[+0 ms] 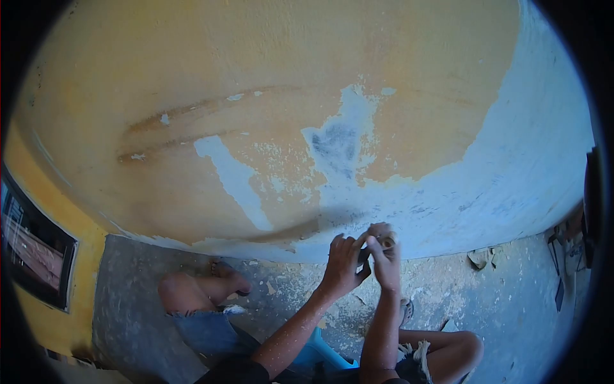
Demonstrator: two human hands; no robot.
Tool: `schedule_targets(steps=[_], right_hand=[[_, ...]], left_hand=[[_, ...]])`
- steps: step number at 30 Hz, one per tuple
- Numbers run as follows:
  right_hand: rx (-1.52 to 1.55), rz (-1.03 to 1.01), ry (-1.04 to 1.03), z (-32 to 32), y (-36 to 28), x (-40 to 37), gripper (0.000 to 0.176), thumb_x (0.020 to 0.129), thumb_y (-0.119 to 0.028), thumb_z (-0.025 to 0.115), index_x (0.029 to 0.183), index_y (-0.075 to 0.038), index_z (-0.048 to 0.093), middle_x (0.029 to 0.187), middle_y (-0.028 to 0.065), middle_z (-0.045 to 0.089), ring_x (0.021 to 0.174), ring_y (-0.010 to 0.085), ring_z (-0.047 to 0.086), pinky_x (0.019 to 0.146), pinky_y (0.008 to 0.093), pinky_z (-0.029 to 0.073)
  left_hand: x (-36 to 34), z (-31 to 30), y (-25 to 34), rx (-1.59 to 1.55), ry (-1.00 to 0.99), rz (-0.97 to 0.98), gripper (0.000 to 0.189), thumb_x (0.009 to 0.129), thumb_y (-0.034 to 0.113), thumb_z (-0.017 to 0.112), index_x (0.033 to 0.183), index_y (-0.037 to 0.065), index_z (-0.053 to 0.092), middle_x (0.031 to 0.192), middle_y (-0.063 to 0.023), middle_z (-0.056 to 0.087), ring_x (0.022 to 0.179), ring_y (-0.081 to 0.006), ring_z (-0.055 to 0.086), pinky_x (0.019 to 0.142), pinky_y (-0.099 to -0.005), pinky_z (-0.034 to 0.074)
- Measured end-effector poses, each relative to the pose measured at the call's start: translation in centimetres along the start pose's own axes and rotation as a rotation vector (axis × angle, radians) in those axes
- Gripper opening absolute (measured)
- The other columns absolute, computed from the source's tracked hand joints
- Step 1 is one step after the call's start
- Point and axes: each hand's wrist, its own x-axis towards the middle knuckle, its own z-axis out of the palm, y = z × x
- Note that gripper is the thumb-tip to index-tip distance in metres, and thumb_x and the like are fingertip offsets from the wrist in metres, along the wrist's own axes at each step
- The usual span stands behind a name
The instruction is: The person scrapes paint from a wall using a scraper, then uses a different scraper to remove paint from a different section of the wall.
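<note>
In front of the wall's lower edge, both hands are raised and meet above the floor. My left hand [342,265] has its fingers curled and is closed around a small dark piece [363,256], which shows between thumb and fingers. Close beside it on the right, my right hand [385,259] is closed too, its thumb toward the left hand. A small round tan patch shows among its fingers; blur hides what it is. Facing me, the wall [281,51] has yellow paint, with pale patches where the paint is gone.
Paint flakes lie scattered on the grey floor [141,301]. Under me is a light-blue plastic stool [314,352], between my bent knees. A dark-framed opening [38,249] stands at left. Loose chips [478,259] lie by the wall at right, near dark tools [559,281].
</note>
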Motion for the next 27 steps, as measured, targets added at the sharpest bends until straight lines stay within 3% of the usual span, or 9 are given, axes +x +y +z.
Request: schedule_targets(steps=[2, 5, 7, 9, 10, 12, 13, 16, 27], right_hand=[[0.092, -0.046, -0.084, -1.7, -1.2, 0.2, 0.036, 0.094, -0.035, 0.067, 0.079, -0.005, 0.054, 0.081, 0.0029, 0.054, 0.084, 0.0139, 0.047, 0.077, 0.0309, 0.042], [0.155, -0.249, -0.06, -0.6, -2.3, 0.9, 0.044, 0.093, -0.039, 0.066, 0.069, -0.005, 0.052, 0.072, 0.0033, 0.052, 0.084, 0.0151, 0.047, 0.075, 0.0309, 0.041], [0.237, -0.313, 0.042, 0.7, -4.3, 1.3, 0.049, 0.093, -0.041, 0.066, 0.064, -0.005, 0.048, 0.063, 0.0032, 0.048, 0.074, 0.0161, 0.048, 0.066, 0.0297, 0.04], [0.337, -0.166, -0.17, 0.6, -5.2, 1.4, 0.051, 0.095, -0.041, 0.063, 0.064, -0.004, 0.046, 0.062, 0.003, 0.049, 0.062, 0.0155, 0.046, 0.057, 0.0283, 0.037], [0.263, -0.274, -0.176, 0.7, -5.6, 2.0, 0.058, 0.095, -0.046, 0.058, 0.058, -0.006, 0.041, 0.054, 0.003, 0.046, 0.048, 0.015, 0.04, 0.048, 0.029, 0.031], [0.326, -0.417, -0.219, 0.1, -6.8, 3.2, 0.059, 0.096, -0.046, 0.056, 0.055, -0.007, 0.039, 0.051, 0.003, 0.043, 0.044, 0.015, 0.038, 0.045, 0.03, 0.03], [0.397, -0.57, -0.264, -0.2, -7.1, 3.6, 0.061, 0.096, -0.047, 0.053, 0.052, -0.008, 0.037, 0.047, 0.0029, 0.04, 0.041, 0.015, 0.035, 0.043, 0.031, 0.029], [0.42, -0.623, -0.265, -0.3, -7.0, 3.8, 0.058, 0.095, -0.04, 0.054, 0.049, -0.009, 0.034, 0.042, 0.0021, 0.035, 0.034, 0.0155, 0.029, 0.039, 0.0326, 0.026], [0.397, -0.635, -0.103, 3.0, -1.7, 4.3, 0.052, 0.089, -0.03, 0.058, 0.048, -0.008, 0.034, 0.042, 0.002, 0.036, 0.033, 0.0165, 0.032, 0.039, 0.0317, 0.027]], left_hand=[[0.8, 0.0, 0.1, 0.007, 0.035, 0.106, 0.065, 0.061, 0.009, 0.077, 0.12, 0.004, 0.05, 0.099, -0.0108, 0.052, 0.098, -0.0333, 0.05, 0.092, -0.0526, 0.036], [2.3, -1.6, 2.2, 0.109, 0.134, 0.129, 0.051, 0.062, 0.007, 0.071, 0.111, 0.007, 0.055, 0.094, -0.0095, 0.051, 0.092, -0.0295, 0.05, 0.085, -0.0483, 0.036], [3.2, -1.6, 2.7, 0.13, 0.177, 0.132, 0.044, 0.063, 0.008, 0.071, 0.103, 0.008, 0.055, 0.094, -0.0092, 0.051, 0.092, -0.0292, 0.05, 0.085, -0.0462, 0.036], [4.7, -2.0, 3.5, 0.143, 0.219, 0.127, 0.036, 0.063, 0.008, 0.071, 0.096, 0.009, 0.056, 0.093, -0.0088, 0.051, 0.092, -0.0289, 0.05, 0.085, -0.0441, 0.036], [5.6, -2.0, 3.8, 0.083, 0.265, 0.184, 0.031, 0.062, 0.009, 0.072, 0.089, 0.009, 0.055, 0.091, -0.0081, 0.05, 0.09, -0.0287, 0.05, 0.083, -0.0425, 0.036], [7.6, -2.0, 4.3, -0.041, 0.335, 0.292, 0.022, 0.063, 0.011, 0.072, 0.076, 0.01, 0.055, 0.081, -0.0047, 0.048, 0.082, -0.0251, 0.05, 0.077, -0.038, 0.037], [8.0, -1.7, 4.5, -0.045, 0.342, 0.275, 0.022, 0.063, 0.011, 0.072, 0.076, 0.01, 0.055, 0.081, -0.0047, 0.048, 0.082, -0.0251, 0.05, 0.077, -0.038, 0.037], [9.1, -1.1, 4.4, 0.129, 0.438, 0.375, 0.017, 0.067, 0.014, 0.068, 0.069, 0.015, 0.052, 0.072, 0.0015, 0.046, 0.073, -0.0178, 0.048, 0.072, -0.0353, 0.034], [7.4, 0.0, -2.1, 0.302, 0.443, 0.365, 0.013, 0.072, 0.024, 0.064, 0.069, 0.021, 0.052, 0.08, 0.0055, 0.05, 0.077, -0.0153, 0.046, 0.074, -0.0358, 0.034]])
